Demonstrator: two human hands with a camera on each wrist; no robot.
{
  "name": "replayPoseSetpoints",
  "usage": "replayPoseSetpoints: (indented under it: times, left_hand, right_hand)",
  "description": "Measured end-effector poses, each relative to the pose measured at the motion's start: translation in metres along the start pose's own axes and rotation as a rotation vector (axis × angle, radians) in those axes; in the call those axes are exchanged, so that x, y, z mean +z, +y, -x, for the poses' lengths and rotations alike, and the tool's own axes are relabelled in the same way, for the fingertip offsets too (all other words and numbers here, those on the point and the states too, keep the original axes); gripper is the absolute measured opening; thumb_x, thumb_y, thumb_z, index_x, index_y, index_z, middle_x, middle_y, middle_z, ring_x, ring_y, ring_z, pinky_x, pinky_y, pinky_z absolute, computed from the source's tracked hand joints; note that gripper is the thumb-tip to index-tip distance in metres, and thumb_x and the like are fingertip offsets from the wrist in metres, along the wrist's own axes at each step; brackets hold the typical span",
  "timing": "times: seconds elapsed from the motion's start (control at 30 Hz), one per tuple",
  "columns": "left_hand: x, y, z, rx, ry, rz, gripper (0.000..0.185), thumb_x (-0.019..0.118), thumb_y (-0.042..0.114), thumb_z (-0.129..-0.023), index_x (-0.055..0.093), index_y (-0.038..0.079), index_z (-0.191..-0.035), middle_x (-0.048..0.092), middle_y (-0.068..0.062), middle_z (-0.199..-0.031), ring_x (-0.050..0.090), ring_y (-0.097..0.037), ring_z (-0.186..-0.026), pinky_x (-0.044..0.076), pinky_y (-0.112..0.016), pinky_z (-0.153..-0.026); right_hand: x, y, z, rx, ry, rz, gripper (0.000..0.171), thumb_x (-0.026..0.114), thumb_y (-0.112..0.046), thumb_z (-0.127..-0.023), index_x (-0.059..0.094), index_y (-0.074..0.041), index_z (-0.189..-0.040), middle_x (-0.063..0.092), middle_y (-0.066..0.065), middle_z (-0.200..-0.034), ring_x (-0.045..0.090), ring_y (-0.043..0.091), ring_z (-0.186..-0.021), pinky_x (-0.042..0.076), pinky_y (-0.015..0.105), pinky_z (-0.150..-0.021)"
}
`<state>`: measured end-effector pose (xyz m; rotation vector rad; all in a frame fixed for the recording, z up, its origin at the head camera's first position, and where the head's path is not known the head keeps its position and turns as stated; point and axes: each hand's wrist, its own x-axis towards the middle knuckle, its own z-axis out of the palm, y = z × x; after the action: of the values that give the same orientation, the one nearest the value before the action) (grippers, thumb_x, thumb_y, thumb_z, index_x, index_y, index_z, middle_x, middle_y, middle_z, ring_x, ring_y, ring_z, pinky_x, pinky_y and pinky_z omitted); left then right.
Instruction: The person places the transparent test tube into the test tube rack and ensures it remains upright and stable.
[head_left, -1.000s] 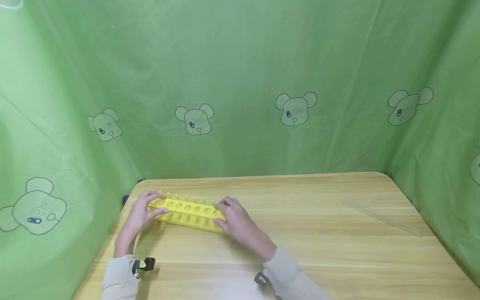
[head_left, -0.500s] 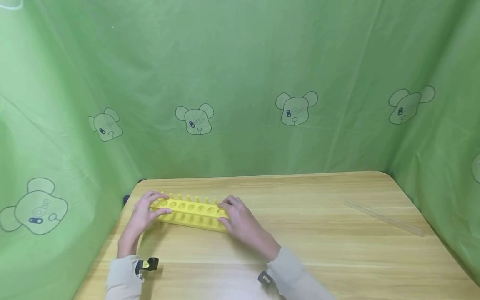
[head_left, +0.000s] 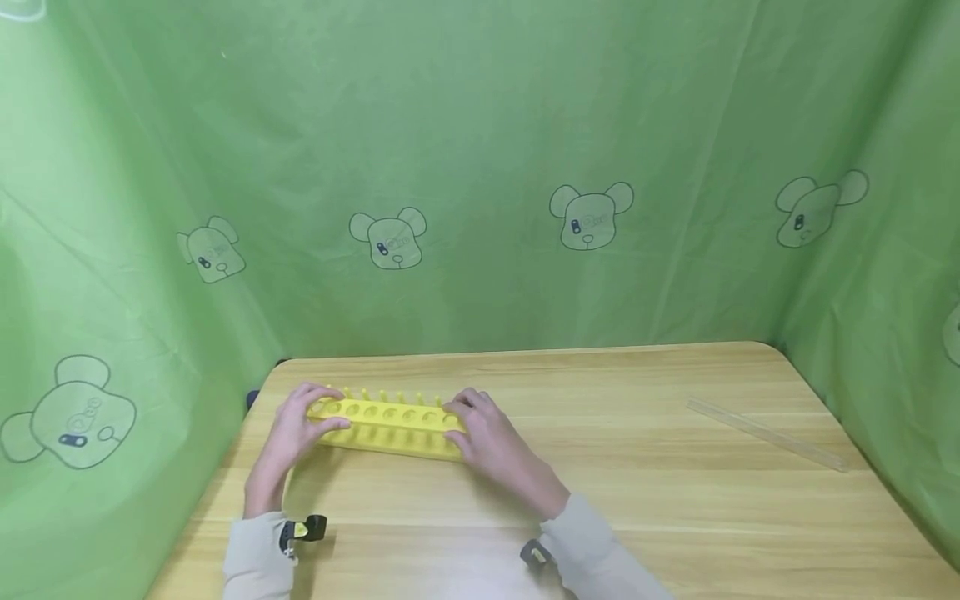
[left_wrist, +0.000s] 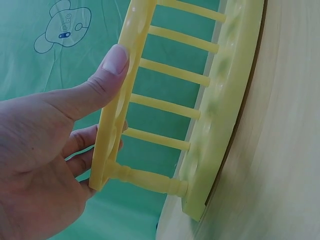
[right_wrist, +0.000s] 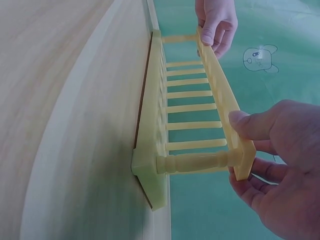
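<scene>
Left hand (head_left: 294,429) and right hand (head_left: 491,440) held a yellow test-tube rack (head_left: 399,422) at the left of the table (head_left: 637,400).
Thumbs and fingers pinched opposite ends of its holed upper tier (right_wrist: 223,100). A slack pinch or uneven lift could have tipped it or let it slip. It looked like smooth moulded plastic, with slim pegs (left_wrist: 175,72) and turned end posts (left_wrist: 148,180). A clear strip (head_left: 768,435) lay at the table's right.

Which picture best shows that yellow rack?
The right wrist view: it fits the yellow rack end to end. In the head view its top shows, but left hand and right hand partly hide its ends. The left wrist view shows one end, the other cropped.
</scene>
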<state>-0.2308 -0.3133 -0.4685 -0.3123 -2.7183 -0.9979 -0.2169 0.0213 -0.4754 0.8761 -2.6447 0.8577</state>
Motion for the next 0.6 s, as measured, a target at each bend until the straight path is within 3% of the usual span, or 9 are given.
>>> replayPoseSetpoints:
  times: [0.6]
  left_hand:
    - [0.0094, 0.0075, 0.0057, 0.002, 0.047, 0.010, 0.048, 0.090, 0.013, -0.076, 0.071, 0.001, -0.118, 0.062, -0.021, -0.121, 0.057, -0.044, -0.118, 0.043, -0.062, -0.108]
  right_hand:
    - [-0.0069, 0.0079, 0.0042, 0.018, 0.001, -0.035, 0.043, 0.076, -0.017, -0.094, 0.065, -0.001, -0.132, 0.063, 0.010, -0.125, 0.059, 0.025, -0.114, 0.056, 0.034, -0.099]
